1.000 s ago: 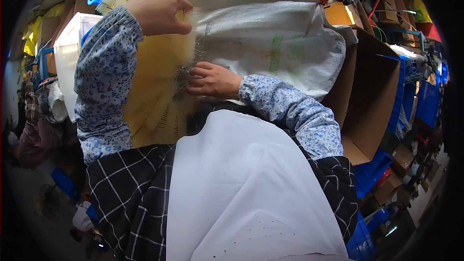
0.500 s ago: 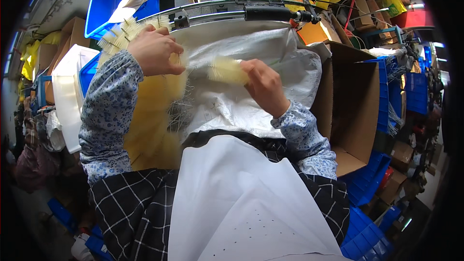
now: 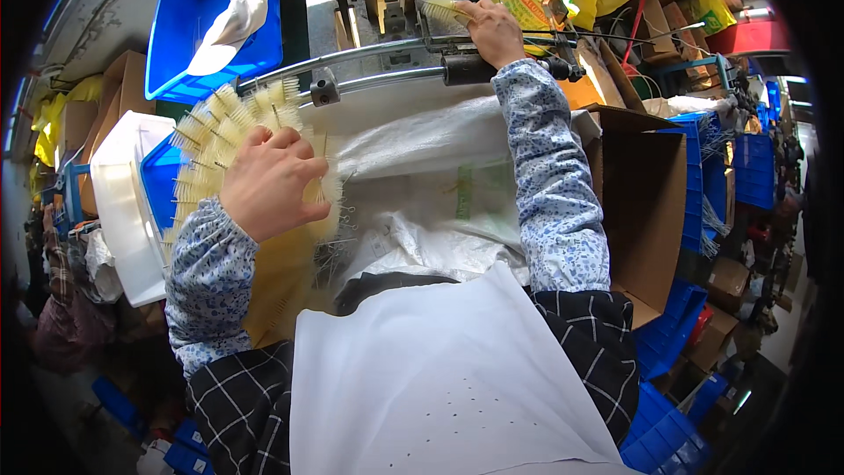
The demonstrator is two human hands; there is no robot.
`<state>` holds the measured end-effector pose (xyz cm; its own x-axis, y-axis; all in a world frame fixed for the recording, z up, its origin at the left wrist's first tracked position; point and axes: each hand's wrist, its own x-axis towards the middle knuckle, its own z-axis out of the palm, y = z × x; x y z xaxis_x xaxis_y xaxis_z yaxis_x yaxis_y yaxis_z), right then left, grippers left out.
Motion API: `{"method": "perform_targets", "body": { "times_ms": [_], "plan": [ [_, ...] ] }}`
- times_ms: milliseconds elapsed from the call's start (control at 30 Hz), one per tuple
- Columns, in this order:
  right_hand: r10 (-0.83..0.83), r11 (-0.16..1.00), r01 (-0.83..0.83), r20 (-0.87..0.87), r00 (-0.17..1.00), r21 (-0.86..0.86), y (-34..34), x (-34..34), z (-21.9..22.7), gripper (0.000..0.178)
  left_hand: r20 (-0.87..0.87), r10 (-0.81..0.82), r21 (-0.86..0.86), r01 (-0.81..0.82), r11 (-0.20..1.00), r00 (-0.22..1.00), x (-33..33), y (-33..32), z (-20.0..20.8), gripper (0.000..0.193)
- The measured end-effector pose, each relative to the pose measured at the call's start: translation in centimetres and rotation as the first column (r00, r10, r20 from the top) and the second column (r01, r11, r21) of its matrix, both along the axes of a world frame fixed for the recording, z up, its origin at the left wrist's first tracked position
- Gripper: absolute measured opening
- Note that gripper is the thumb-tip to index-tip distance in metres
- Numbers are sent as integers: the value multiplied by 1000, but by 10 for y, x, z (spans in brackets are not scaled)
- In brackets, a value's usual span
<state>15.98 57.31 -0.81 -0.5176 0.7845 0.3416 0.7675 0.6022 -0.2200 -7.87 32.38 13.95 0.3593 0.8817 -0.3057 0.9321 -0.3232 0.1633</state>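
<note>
My right hand (image 3: pixel 494 32) is closed on a small bottle brush with pale bristles (image 3: pixel 444 9), held up against the metal machine (image 3: pixel 400 4) at the far side. On the left, a heap of the same cream-bristled, twisted-wire brushes (image 3: pixel 207 136) lies in front of me. My left hand (image 3: pixel 274 178) rests on this heap, its fingers bent into the bristles and the thumb pointing right. Its fingertips are partly hidden among the brushes. Thin wire ends with loops (image 3: pixel 345 220) stick out at the heap's right side.
A metal rail with a black sleeve (image 3: pixel 466 69) crosses in front of the machine. A white plastic sheet (image 3: pixel 422 141) lies below it. An open cardboard box (image 3: pixel 646 202) stands right; a blue bin (image 3: pixel 167 53) with a white scoop-like thing (image 3: pixel 230 31) stands far left.
My right hand has carried the brush from above the sheet up and away to the machine. My left hand has moved down and nearer to me, onto the brush heap.
</note>
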Motion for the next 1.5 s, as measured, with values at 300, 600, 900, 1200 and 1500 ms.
{"method": "perform_targets", "body": {
  "times_ms": [300, 600, 900, 1200, 1500],
  "plan": [
    [70, 997, -72, -51, 996, -29, 0, -4, -1, 28, 14, 1, -1, -1, 1000, 1000, -3, -1, -3, 28],
    [105, 991, -116, 139, 985, 69, 17, -6, -4, 28, 18, -9, -5, 9, 1000, 1000, -2, -3, -4, 27],
    [70, 994, -90, 286, 956, 57, 32, -11, -14, 39, 7, -9, -4, 9, 1000, 1000, -2, -6, -6, 28],
    [-259, 958, 251, 45, 965, 138, 9, 42, -9, 57, 26, -36, 23, 35, 999, 999, -1, -7, -8, 28],
    [-196, 979, 192, -63, 979, -70, 7, 40, -14, 43, 37, -13, 4, 13, 1000, 999, -2, -8, -4, 28]
  ]
}}
